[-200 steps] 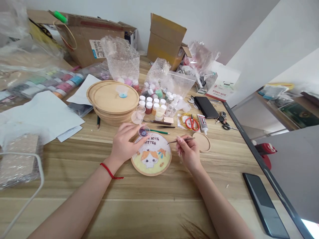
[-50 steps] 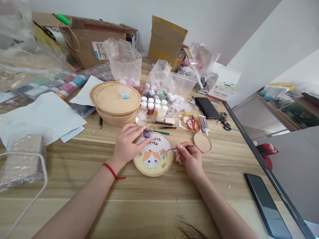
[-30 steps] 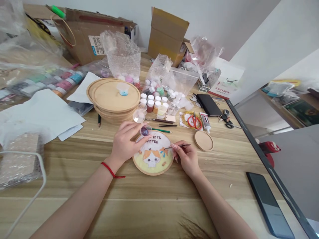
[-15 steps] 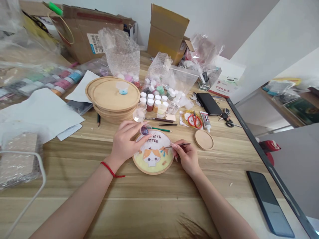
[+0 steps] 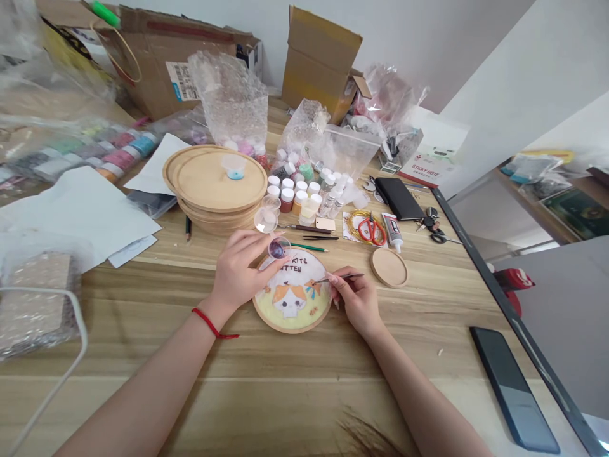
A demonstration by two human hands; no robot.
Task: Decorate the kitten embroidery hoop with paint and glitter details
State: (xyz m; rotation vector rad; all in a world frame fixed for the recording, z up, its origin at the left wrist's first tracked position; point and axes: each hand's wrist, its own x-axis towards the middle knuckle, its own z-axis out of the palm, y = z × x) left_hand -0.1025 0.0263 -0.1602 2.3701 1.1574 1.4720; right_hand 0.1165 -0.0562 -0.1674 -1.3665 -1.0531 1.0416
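A round wooden tray lies on the table with a cat picture and dark lettering inside its rim. Over its upper left edge, my left hand is closed on a small clear cup with dark purple stuff in it. On the right side of the tray, my right hand pinches a thin metal tool. The tool's tip reaches an orange shape with blue streaks in the picture; the kind of tool is too small to tell.
Behind the tray lie a green pencil, black tweezers and several white-capped jars. Stacked wooden trays stand back left. To the right are a small round tray, red-handled pliers, a glue tube and a phone.
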